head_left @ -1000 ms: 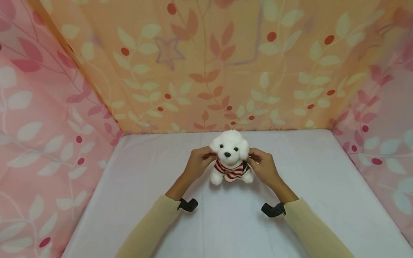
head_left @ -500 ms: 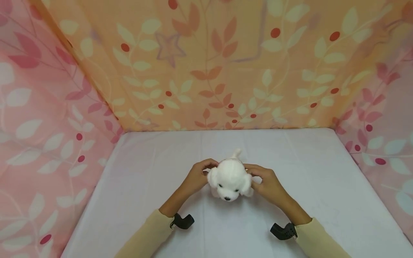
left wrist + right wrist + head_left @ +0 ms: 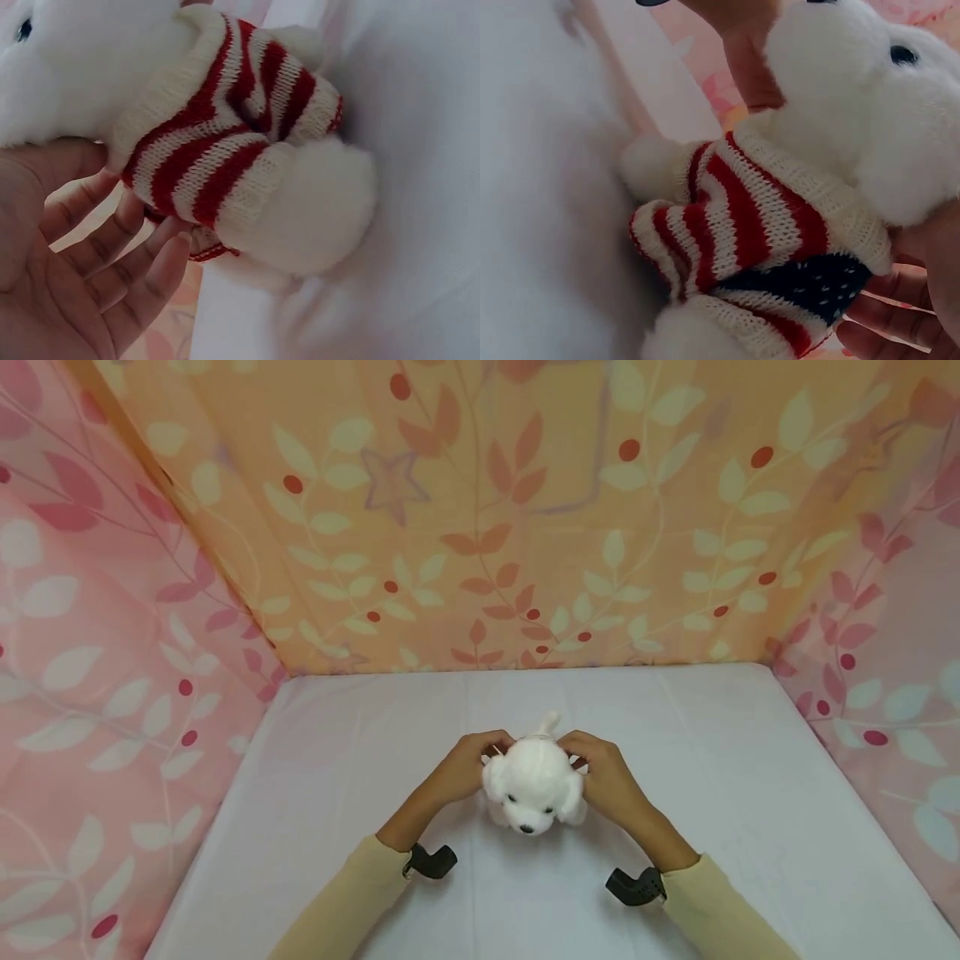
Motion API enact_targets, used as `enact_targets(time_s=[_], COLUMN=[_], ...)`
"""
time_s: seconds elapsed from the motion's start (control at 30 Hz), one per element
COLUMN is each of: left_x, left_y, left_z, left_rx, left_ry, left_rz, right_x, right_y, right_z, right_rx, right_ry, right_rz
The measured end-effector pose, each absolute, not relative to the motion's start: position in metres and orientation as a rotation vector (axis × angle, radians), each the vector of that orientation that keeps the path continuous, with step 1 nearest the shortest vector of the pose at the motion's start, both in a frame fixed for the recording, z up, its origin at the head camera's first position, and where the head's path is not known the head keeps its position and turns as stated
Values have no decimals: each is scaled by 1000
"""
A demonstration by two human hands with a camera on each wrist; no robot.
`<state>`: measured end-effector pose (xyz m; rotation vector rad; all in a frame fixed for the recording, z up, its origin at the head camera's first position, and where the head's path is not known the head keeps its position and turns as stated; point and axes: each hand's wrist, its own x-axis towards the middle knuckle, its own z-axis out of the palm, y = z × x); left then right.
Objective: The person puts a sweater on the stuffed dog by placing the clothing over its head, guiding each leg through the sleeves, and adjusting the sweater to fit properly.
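A white plush dog [image 3: 535,777] with dark eyes and a black nose stands mid-table, its head toward me and its tail behind. In the left wrist view it wears a red-and-white striped knit sweater [image 3: 206,154]; a dark blue, white-flecked patch [image 3: 802,285] shows in the right wrist view. My left hand [image 3: 463,768] holds the dog at one side of the neck, fingers bent along the sweater. On the opposite side my right hand [image 3: 606,774] holds it just behind the ear, its thumb hidden by the head in the right wrist view.
A white cloth covers the table [image 3: 337,735]. Behind it hangs an orange leaf-patterned curtain [image 3: 480,527], with pink patterned cloth [image 3: 97,693] at both sides. Each wrist bears a small black camera [image 3: 433,862] below a beige sleeve.
The dog has come down toward me from a raised, face-up pose; its head now tips down and the tail shows. Both hands moved with it, and the right has lately drawn in closer.
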<state>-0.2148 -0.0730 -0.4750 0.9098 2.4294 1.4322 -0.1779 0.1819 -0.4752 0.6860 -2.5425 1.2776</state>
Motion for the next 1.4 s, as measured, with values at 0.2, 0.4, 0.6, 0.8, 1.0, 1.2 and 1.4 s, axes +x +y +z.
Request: enact_targets(time_s=[0.2,0.4,0.6,0.8,1.0,1.2,1.4], left_x=[-217,-208,-200,-197,-195,-194,-188], left_y=[-82,-83,-78,-72,-65,-64,-73], left_z=[-469,-451,-447,-447,-446,-455,-464], left_rx=[724,902,906,840,800,773,846], left_ry=[2175,2132,2238,2314,2326,2337,2386], left_rz=[1591,1525,1423,1433,1471,1447,1446], right_x=[-181,-190,-193,-192,-188,-188,-183], right_y=[180,183,183,183,186,189,191], right_z=[-475,-471,-468,-465,-465,-470,-476], right_rx=[746,660,534,454,383,457,489], right_ry=[-2536,-2624,-2675,-2529,-2290,-2432,-2561], right_rz=[1258,1455,1810,2261,2670,2345,1923])
